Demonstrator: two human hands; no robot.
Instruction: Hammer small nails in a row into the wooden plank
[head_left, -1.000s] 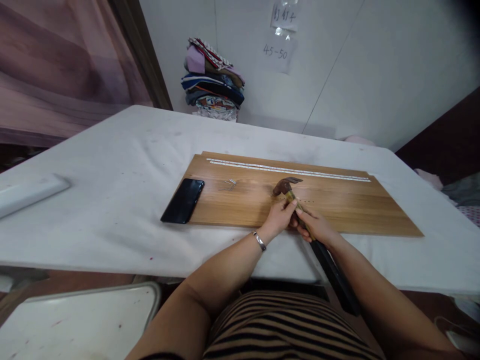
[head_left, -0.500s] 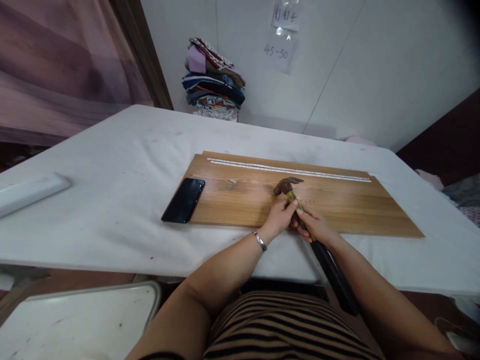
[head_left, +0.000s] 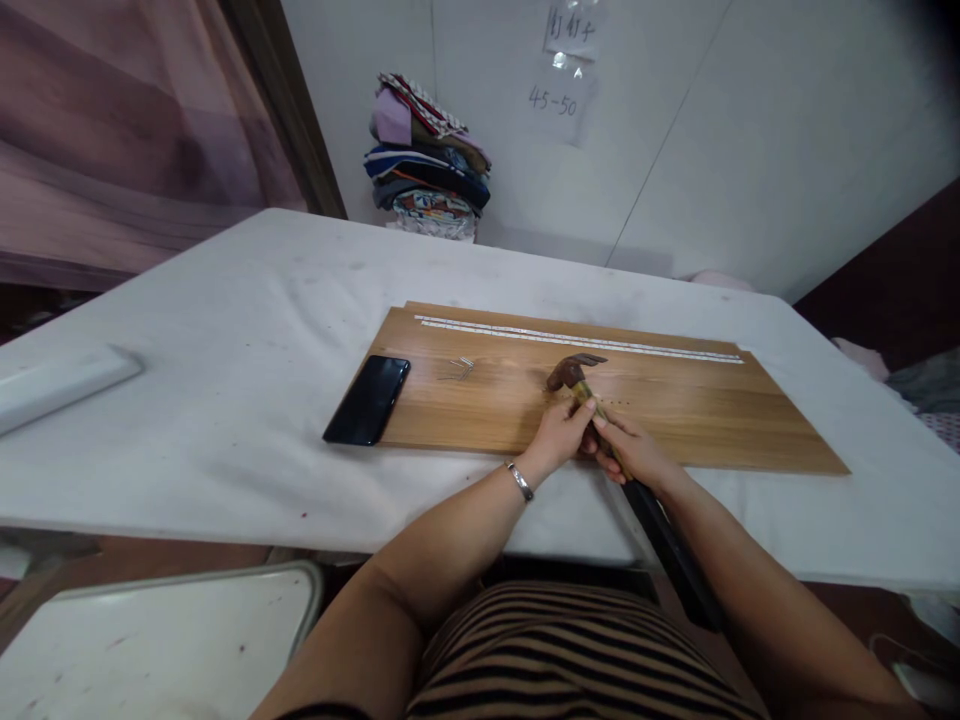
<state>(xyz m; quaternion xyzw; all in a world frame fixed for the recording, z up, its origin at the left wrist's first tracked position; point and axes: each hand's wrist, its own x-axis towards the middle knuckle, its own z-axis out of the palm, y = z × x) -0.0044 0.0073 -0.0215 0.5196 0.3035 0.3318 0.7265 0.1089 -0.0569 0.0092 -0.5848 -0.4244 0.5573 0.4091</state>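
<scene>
Both my hands are closed around a claw hammer (head_left: 667,548) near its head. My left hand (head_left: 559,432) grips just below the rusty head, with the thumb on the shaft. Lower down, my right hand (head_left: 634,455) wraps the shaft, and the black handle runs back toward my body. The hammer head is over a wooden board (head_left: 757,420). A row of small dark dots shows on the board just right of the hammer. Several loose nails (head_left: 461,369) lie on the board to the left.
A black phone (head_left: 369,400) rests at the board's left end. Two thin marked strips (head_left: 577,340) run along its far side. The white table (head_left: 225,400) carries a white roll-like object (head_left: 67,385) at left. Folded cloths (head_left: 427,160) are stacked against the wall behind.
</scene>
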